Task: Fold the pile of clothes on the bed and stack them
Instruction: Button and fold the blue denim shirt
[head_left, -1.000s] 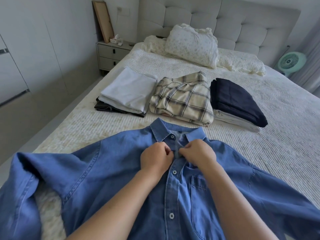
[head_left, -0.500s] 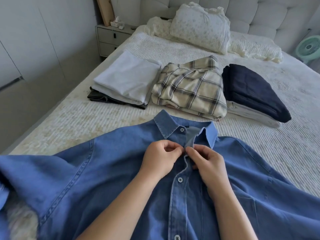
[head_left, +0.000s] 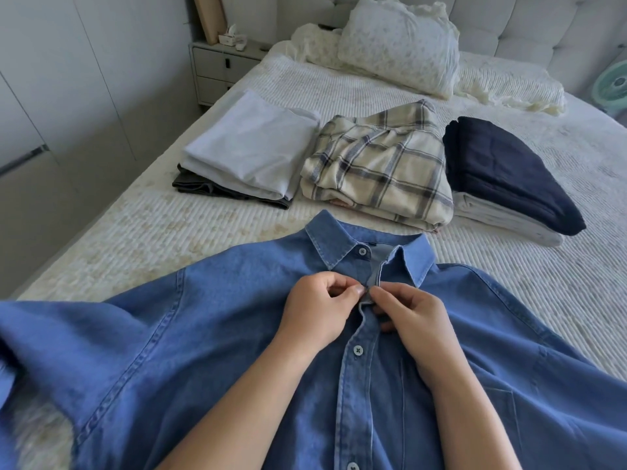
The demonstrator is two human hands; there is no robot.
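A blue denim shirt (head_left: 210, 340) lies face up across the near part of the bed (head_left: 142, 239), collar pointing away from me. My left hand (head_left: 319, 310) and my right hand (head_left: 414, 320) meet at the front placket just below the collar, each pinching an edge of the fabric by the second button. Beyond the collar stand three folded stacks: white cloth over a dark garment (head_left: 247, 147), a cream plaid shirt (head_left: 380, 164), and a navy garment over a pale one (head_left: 505, 171).
A pillow (head_left: 397, 42) and a ruffled cover lie against the padded headboard. A grey nightstand (head_left: 220, 66) stands left of the bed beside wardrobe doors. A green fan (head_left: 614, 86) shows at the right edge.
The view has dropped and closed in on the shirt. Both hands have stayed at the placket below the collar, fingertips now pressed together at the button.
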